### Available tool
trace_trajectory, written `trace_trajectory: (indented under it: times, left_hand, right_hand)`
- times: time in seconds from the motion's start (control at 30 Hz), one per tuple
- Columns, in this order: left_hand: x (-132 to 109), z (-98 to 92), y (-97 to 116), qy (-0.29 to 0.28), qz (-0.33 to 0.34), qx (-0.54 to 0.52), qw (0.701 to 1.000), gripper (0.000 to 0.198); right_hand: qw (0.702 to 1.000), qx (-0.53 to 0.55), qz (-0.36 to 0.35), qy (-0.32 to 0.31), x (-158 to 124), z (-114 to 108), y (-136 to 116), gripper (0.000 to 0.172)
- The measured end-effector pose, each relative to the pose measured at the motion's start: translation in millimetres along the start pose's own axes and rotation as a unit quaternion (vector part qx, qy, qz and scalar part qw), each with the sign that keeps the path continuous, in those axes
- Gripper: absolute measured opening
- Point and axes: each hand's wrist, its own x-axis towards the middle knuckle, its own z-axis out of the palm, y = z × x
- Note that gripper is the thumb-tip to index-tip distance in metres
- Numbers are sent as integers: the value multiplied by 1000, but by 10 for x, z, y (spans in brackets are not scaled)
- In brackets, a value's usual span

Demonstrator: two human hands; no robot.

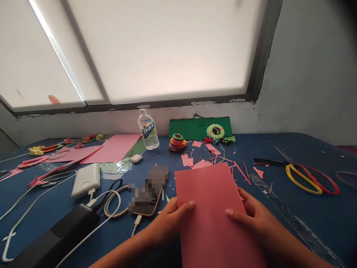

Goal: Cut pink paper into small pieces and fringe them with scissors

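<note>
A pink-red sheet of paper (209,219) is held up in front of me, its lower part running out of view. My left hand (174,214) grips its left edge, thumb on the front face and fingers behind. On the opposite edge my right hand (248,214) pinches it the same way, with the thumb pressed on the front. The fingers behind the paper are mostly hidden. Just beyond the sheet lie pink paper scraps (202,163). Scissors with yellow and red handles (304,178) rest to the right of my right hand.
Left of my hands lie a charging phone (147,204), a white power bank (86,180), a black device (58,234) and looping cables. A water bottle (148,130), a colourful paper ornament (177,143) and a green board (189,128) stand at the back. A clear ruler (295,219) lies right.
</note>
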Motion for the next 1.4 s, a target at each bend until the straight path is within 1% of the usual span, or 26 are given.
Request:
trace_trajectory:
  times: [0.17, 0.37, 0.5, 0.6, 0.7, 0.77, 0.87, 0.93, 1.0, 1.13, 1.17, 1.23, 1.3, 1.4]
  left_hand:
    - [-12, -11, 2, 5, -4, 15, 1000, 38]
    - [-23, 10, 16, -3, -8, 17, 1000, 42]
    - [-22, 9, 13, -7, -2, 13, 1000, 39]
    - [-27, 2, 7, -17, 6, 10, 1000, 36]
    - [-26, -1, 1, -24, 3, 1, 1000, 37]
    - [-12, -2, -11, -12, 0, 14, 1000, 39]
    - [33, -14, -45, 11, 12, 74, 997, 34]
    - [83, -30, -66, 3, 27, 109, 994, 27]
    - [144, -55, -72, 9, 24, 118, 993, 22]
    - [261, -144, -35, 52, 2, 163, 985, 19]
    - [282, -173, -25, 59, 8, 173, 983, 21]
    - [309, -234, -17, 83, 32, 175, 980, 33]
    - [315, -283, -24, 109, 55, 185, 975, 44]
    - [288, -309, -41, 130, 104, 265, 950, 49]
  right_hand:
    - [1000, 0, 10, 7, -4, 8, -8, 81]
    - [1000, 0, 15, 3, -14, 33, -39, 77]
    - [1000, 4, 11, 6, -16, 23, -31, 81]
    - [1000, 5, 14, 2, -24, 24, -36, 80]
    - [1000, 5, 9, 2, -18, 27, -25, 80]
    - [1000, 0, 3, 18, 2, 14, 5, 83]
    - [998, -27, -3, 57, 57, -29, 65, 88]
    - [996, -47, -8, 75, 103, -62, 98, 89]
    - [994, -68, -22, 81, 151, -90, 123, 85]
    - [987, -124, -52, 86, 234, -134, 168, 76]
    - [986, -135, -56, 85, 247, -144, 179, 76]
    - [984, -149, -57, 76, 258, -161, 194, 76]
    - [984, -159, -43, 65, 248, -166, 187, 75]
    - [978, -202, -19, 53, 202, -136, 130, 72]
